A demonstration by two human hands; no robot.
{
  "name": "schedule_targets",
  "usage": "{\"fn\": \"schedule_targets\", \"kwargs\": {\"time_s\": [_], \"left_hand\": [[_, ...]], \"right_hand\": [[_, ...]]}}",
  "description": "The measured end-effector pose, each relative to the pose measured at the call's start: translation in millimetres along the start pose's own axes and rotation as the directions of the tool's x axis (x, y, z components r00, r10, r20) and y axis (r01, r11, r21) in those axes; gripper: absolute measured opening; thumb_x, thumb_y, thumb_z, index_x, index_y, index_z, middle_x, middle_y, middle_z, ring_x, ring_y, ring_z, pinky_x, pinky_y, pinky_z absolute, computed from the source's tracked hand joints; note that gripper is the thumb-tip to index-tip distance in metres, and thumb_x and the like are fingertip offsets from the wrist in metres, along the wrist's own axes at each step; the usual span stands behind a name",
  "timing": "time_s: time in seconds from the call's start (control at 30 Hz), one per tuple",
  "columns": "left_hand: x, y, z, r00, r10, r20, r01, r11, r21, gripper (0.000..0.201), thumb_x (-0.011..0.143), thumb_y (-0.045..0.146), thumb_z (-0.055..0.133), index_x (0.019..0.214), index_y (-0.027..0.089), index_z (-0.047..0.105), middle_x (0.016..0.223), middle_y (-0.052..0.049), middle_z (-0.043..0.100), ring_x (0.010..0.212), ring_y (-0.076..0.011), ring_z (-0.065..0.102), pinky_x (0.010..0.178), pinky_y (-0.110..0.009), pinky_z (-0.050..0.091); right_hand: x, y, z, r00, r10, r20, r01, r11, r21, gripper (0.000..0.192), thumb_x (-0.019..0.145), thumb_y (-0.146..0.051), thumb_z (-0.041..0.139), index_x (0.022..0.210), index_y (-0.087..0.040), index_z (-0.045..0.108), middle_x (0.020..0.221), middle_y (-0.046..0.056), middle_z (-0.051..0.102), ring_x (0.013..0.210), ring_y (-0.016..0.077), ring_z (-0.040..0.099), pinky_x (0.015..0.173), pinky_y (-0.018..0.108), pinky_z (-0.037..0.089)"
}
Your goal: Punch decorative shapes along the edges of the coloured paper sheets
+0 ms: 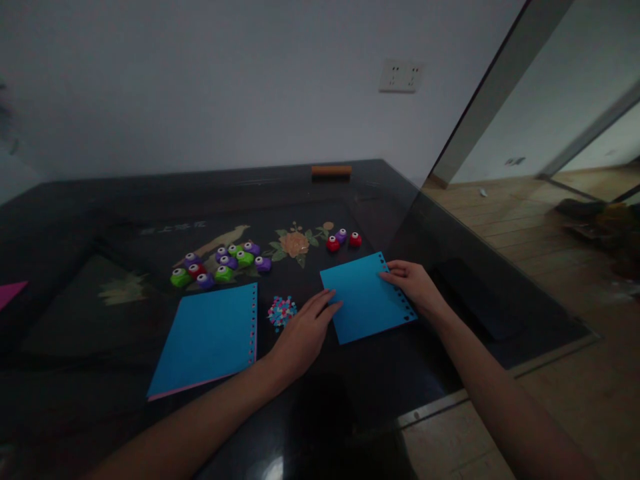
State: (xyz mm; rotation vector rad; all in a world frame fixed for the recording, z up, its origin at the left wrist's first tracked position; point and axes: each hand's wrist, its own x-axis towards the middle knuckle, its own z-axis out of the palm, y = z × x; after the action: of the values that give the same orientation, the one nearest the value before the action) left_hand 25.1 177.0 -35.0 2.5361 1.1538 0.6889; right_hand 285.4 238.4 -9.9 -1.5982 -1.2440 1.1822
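Note:
Between my hands is a blue sheet of paper (pixel 361 303) with a row of punched holes along its right edge. My left hand (pixel 306 337) holds its left edge, the fingers close together. At the holed edge, my right hand (pixel 413 283) pinches the sheet near its upper right corner. To the left lies a stack of blue and pink hole-punched sheets (pixel 207 337), blue on top. A small heap of pink, blue and white bits (pixel 282 313) sits beside my left hand.
Several green, purple and red one-eyed toys (pixel 225 261) cluster behind the stack. Two red toys and a purple one (pixel 341 237) stand behind the held sheet. A brown roll (pixel 331 171) lies at the back of the dark table (pixel 125 207). A pink sheet (pixel 11 292) shows far left.

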Motion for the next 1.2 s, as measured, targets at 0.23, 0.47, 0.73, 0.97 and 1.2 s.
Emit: {"fn": "schedule_targets", "kwargs": {"time_s": [0.23,0.47,0.73,0.97,1.2], "left_hand": [[1.0,2.7,-1.3,1.000,0.017,0.007,-0.017,1.000,0.017,0.036,0.088,0.011,0.046,0.123,0.019,0.052,0.136,-0.014,0.047,0.129,-0.0257,0.040,0.101,-0.045,0.043],[0.5,3.0,-1.8,1.000,0.016,0.009,-0.016,1.000,0.008,0.035,0.088,0.014,0.047,0.122,0.021,0.053,0.136,-0.012,0.048,0.128,-0.0251,0.041,0.100,-0.046,0.043],[2.2,6.2,-6.1,0.999,0.001,0.042,-0.002,1.000,0.023,0.034,0.088,0.014,0.046,0.122,0.019,0.054,0.135,-0.013,0.048,0.128,-0.0251,0.041,0.101,-0.044,0.042],[1.7,5.2,-4.3,0.999,0.006,0.037,-0.007,1.000,0.021,0.035,0.088,0.014,0.047,0.123,0.020,0.053,0.136,-0.012,0.048,0.128,-0.0246,0.041,0.101,-0.046,0.041],[1.9,5.4,-5.0,0.999,-0.002,0.045,0.000,1.000,0.030,0.035,0.088,0.015,0.047,0.122,0.019,0.053,0.135,-0.013,0.049,0.128,-0.0243,0.041,0.102,-0.044,0.041]], "right_hand": [[-0.6,-0.6,-0.1,1.000,0.006,0.012,-0.006,1.000,0.015,0.022,0.065,-0.028,0.073,0.083,-0.018,0.066,0.072,0.004,0.070,0.059,0.0167,0.062,0.057,0.029,0.049],[-0.2,-0.3,-0.4,1.000,0.002,0.005,-0.002,1.000,-0.022,0.022,0.066,-0.028,0.072,0.084,-0.018,0.066,0.072,0.004,0.070,0.058,0.0171,0.062,0.056,0.029,0.049],[-0.1,1.1,0.0,1.000,-0.012,0.013,0.012,1.000,0.005,0.021,0.066,-0.028,0.072,0.084,-0.018,0.066,0.073,0.004,0.070,0.060,0.0174,0.062,0.057,0.030,0.049],[-1.4,-1.8,0.7,1.000,-0.006,0.003,0.007,1.000,-0.029,0.020,0.067,-0.025,0.071,0.084,-0.018,0.066,0.073,0.004,0.070,0.061,0.0177,0.062,0.059,0.031,0.049],[1.0,1.0,-0.3,0.999,-0.049,-0.023,0.046,0.993,-0.107,0.030,0.067,-0.029,0.070,0.093,-0.016,0.065,0.071,0.004,0.069,0.061,0.0171,0.061,0.056,0.029,0.048]]}}
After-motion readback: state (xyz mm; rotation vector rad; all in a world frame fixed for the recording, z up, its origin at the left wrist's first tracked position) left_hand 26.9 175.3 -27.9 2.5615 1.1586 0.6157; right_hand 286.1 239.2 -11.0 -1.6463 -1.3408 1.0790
